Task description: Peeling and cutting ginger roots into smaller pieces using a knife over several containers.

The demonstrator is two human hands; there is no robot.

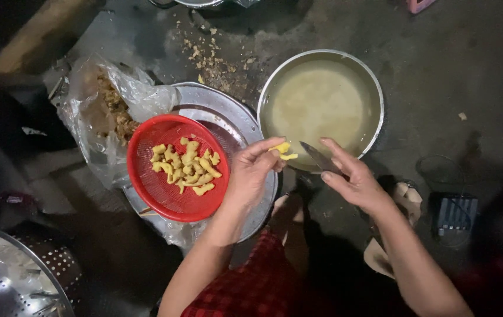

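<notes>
The left hand (251, 173) grips one small peeled yellow root piece (283, 151) between thumb and fingertips, holding it over the near rim of the round metal basin of cloudy water (320, 105). The right hand (354, 179) is closed around the handle of one small knife with a dark steel blade (317, 157), and the blade tip points toward the yellow piece, almost touching it. Left of the hands stands one round red plastic sieve basket (172, 170), which holds a heap of peeled yellow pieces; they are too many and too close together to count exactly, perhaps about twenty. The basket rests on one wide flat metal tray (231, 117). Behind the basket lies one crumpled clear plastic bag with unpeeled brown roots (107, 108). Brownish peel scraps (210, 58) are scattered on the dark floor (451, 64) near the far edge. At the near left corner one perforated metal colander (22, 276) is seen partly. One small dark ribbed box (456, 214) lies at the right side.
</notes>
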